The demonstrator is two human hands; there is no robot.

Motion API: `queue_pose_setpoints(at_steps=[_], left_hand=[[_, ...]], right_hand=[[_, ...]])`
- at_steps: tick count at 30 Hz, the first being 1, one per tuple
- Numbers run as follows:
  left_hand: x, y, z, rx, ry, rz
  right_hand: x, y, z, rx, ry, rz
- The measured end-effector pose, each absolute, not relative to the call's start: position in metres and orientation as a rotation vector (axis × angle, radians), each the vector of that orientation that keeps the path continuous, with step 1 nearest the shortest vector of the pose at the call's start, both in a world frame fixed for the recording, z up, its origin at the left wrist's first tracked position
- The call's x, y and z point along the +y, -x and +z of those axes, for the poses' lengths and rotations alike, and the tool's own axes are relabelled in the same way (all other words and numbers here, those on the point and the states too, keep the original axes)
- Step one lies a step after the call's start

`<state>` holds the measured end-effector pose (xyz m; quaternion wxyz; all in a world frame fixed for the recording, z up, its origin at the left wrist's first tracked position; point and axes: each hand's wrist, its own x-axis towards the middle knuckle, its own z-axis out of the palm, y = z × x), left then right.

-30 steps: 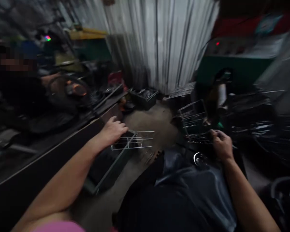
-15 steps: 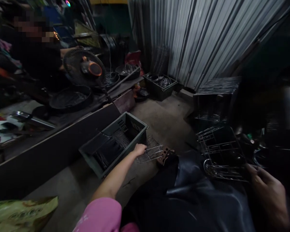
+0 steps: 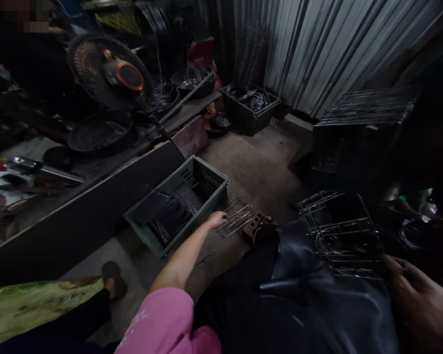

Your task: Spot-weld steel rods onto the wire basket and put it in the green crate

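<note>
My left hand (image 3: pixel 217 219) reaches down to the floor and rests on a small wire rack (image 3: pixel 238 216) lying beside a grey plastic crate (image 3: pixel 180 201) that holds thin metal rods. My right hand (image 3: pixel 417 300), dim and blurred at the lower right, grips the near edge of a wire basket frame (image 3: pixel 339 233) resting on the dark glossy apron (image 3: pixel 310 300) over my lap. A brick (image 3: pixel 256 227) lies on the floor just right of the small rack.
A long dark board (image 3: pixel 77 216) borders the left. Behind it stand a fan (image 3: pixel 107 73), round wire guards and pans. A black tub of wire rings (image 3: pixel 249 105) sits by the corrugated metal wall (image 3: pixel 335 49). Stacked wire racks (image 3: pixel 362 128) are at right. Another person's foot (image 3: pixel 112 278) is lower left.
The view swung down and left. My left hand lowered the small wire rack to the floor beside the crate. My right hand stayed on the wire basket frame.
</note>
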<state>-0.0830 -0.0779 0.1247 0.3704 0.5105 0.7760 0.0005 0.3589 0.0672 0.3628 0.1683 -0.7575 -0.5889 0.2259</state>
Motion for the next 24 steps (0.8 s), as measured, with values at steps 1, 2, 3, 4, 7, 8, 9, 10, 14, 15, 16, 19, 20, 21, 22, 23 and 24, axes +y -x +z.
queue_pose_setpoints(at_steps=[1, 2, 3, 4, 7, 8, 9, 10, 14, 15, 16, 19, 20, 21, 22, 23, 24], left_hand=[[-0.079, 0.085, 0.124, 1.978, -1.297, 0.009], [-0.08, 0.086, 0.122, 1.966, -1.287, 0.013], [-0.081, 0.087, 0.121, 1.954, -1.278, 0.015], [-0.082, 0.086, 0.119, 1.942, -1.271, 0.015], [-0.084, 0.079, 0.111, 1.912, -1.26, 0.013], [-0.083, 0.076, 0.108, 1.906, -1.259, 0.012], [-0.083, 0.073, 0.105, 1.901, -1.259, 0.01], [-0.082, 0.07, 0.102, 1.898, -1.261, 0.007], [-0.074, 0.061, 0.096, 1.902, -1.288, -0.014], [-0.07, 0.06, 0.095, 1.91, -1.302, -0.023], [-0.066, 0.06, 0.096, 1.922, -1.317, -0.032], [-0.048, 0.062, 0.099, 1.979, -1.373, -0.065], [-0.041, 0.063, 0.101, 1.999, -1.394, -0.076], [-0.035, 0.065, 0.103, 2.019, -1.415, -0.086], [-0.03, 0.067, 0.104, 2.039, -1.434, -0.095], [-0.027, 0.07, 0.106, 2.059, -1.449, -0.102], [-0.024, 0.073, 0.107, 2.082, -1.458, -0.108]], right_hand=[[0.066, -0.354, 0.365, -1.675, 2.164, 0.648], [0.064, -0.35, 0.367, -1.675, 2.165, 0.655], [0.063, -0.348, 0.367, -1.675, 2.158, 0.665], [0.062, -0.347, 0.367, -1.672, 2.149, 0.675], [0.061, -0.35, 0.362, -1.657, 2.119, 0.708], [0.061, -0.352, 0.36, -1.657, 2.115, 0.718], [0.061, -0.354, 0.358, -1.659, 2.116, 0.73], [0.061, -0.357, 0.357, -1.664, 2.123, 0.736], [0.061, -0.363, 0.354, -1.682, 2.183, 0.716], [0.061, -0.364, 0.353, -1.663, 2.204, 0.709], [0.061, -0.365, 0.352, -1.639, 2.222, 0.709], [0.06, -0.368, 0.346, -1.582, 2.231, 0.703], [0.06, -0.37, 0.342, -1.586, 2.211, 0.695], [0.06, -0.372, 0.338, -1.602, 2.187, 0.69], [0.061, -0.376, 0.333, -1.63, 2.159, 0.674], [0.061, -0.381, 0.327, -1.685, 2.132, 0.629], [0.063, -0.386, 0.321, -1.759, 2.102, 0.568]])
